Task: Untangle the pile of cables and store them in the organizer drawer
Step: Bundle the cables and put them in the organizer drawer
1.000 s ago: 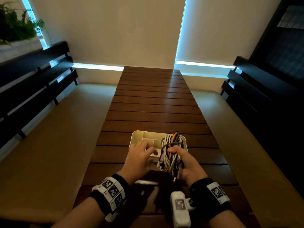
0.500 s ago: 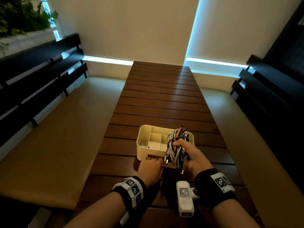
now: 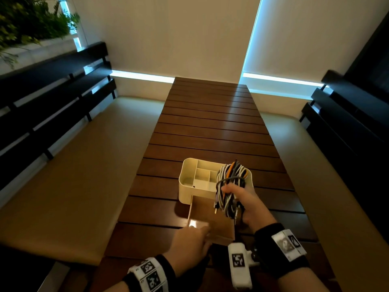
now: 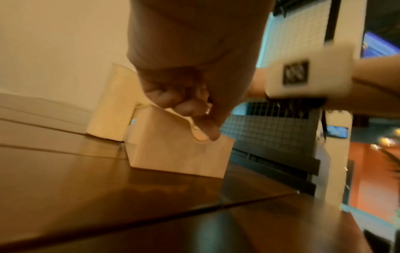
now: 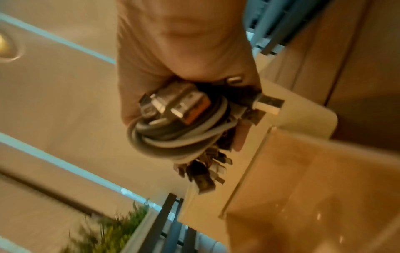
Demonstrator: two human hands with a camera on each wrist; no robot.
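A cream organizer box (image 3: 190,182) with open top compartments stands on the slatted wooden table (image 3: 210,127). Its drawer (image 3: 212,220) is pulled out toward me and looks empty. My left hand (image 3: 195,239) pinches the notch in the drawer front (image 4: 184,154), fingers (image 4: 203,130) curled over its rim. My right hand (image 3: 246,205) grips a tangled bundle of cables (image 3: 230,186), white, grey, black and orange, held up beside the organizer's right side above the drawer. In the right wrist view the cable bundle (image 5: 179,130) shows several plugs sticking out under the fist.
Beige padded benches (image 3: 73,175) run along both sides of the table, with dark slatted backrests (image 3: 42,106) behind them. A green plant (image 3: 27,20) sits at the far left. The table's far half (image 3: 212,106) carries nothing.
My left hand left the organizer's top, took the drawer front and pulled the drawer out toward me. The right hand kept holding the cable bundle beside the box.
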